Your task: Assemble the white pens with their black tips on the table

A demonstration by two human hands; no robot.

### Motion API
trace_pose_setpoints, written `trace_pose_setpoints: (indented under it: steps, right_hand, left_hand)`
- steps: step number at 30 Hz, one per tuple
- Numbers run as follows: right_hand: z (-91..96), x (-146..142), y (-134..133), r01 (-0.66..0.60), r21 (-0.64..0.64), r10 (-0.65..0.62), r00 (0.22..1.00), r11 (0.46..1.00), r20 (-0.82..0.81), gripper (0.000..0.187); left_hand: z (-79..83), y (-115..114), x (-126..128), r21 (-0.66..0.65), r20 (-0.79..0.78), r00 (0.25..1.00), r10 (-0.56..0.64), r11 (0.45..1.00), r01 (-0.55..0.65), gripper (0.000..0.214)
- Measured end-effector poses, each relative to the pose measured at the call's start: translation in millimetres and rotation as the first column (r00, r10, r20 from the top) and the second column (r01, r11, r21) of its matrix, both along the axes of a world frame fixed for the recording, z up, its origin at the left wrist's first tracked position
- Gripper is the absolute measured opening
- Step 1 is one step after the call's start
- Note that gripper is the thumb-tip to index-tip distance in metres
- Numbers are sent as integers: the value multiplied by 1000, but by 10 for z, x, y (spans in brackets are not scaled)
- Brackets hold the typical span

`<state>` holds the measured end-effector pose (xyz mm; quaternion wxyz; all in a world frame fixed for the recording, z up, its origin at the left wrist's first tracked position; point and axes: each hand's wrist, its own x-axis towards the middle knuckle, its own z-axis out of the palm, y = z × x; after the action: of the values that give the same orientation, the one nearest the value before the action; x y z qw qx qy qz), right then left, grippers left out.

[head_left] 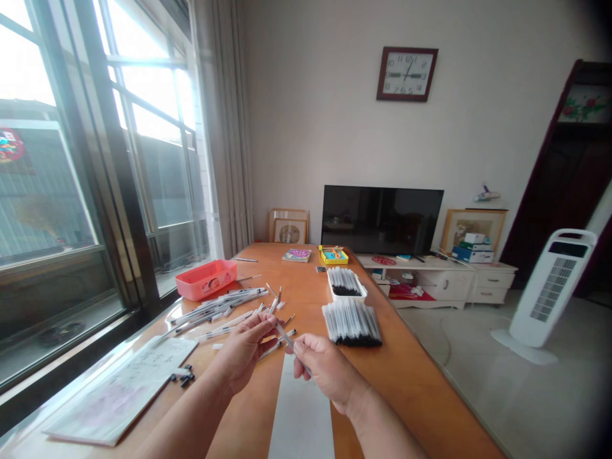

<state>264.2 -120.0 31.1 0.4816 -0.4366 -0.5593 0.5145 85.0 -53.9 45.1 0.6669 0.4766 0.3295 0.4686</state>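
Between my hands a slim, pale pen [285, 336] is held at a slant above the table. My left hand [251, 338] pinches its far end, and my right hand [325, 366] has its fingers closed around the nearer part. Loose pens [217, 306] and pen parts lie scattered beyond and left of my left hand. A dense row of clear pens with black ends [352, 325] lies to the right, beyond my right hand. Behind it, a white container [348, 296] holds more of them. Several small black caps [184, 377] sit left of my left forearm.
Below my hands lies a white paper strip [301, 421]. A booklet [124, 389] lies at the left and a pink basket [198, 285] behind it. A colourful booklet [297, 255] and a yellow box [333, 256] are at the far end of the wooden table [406, 395].
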Motion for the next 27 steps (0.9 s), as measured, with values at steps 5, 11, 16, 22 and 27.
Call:
trace_pose_setpoints:
  steps: [5,11,16,22,27]
  right_hand:
    - [-16,21,13,-36,-10,36,999,999,-34,40]
    - [-33,24,22,-37,-15,36,998,999,-53,40]
    - [-14,17,8,2,-56,-5,999,998,-52,32]
    - [-13,30,11,-50,-105,41,996,993,-84,31]
    - [-19,62,16,-182,-112,148,955,977,-256,32]
  left_hand:
    - [27,-11,-9,-19,73,996,-43,999,44,20]
    - [25,-41,24,-43,8,1000,5,999,-4,28]
    - [-18,2,18,11,-48,998,42,999,-41,24]
    - [-34,25,0,-4,-1,1000,-20,1000,20,24]
    - [-9,10,-23,4,56,991,-125,992,125,21]
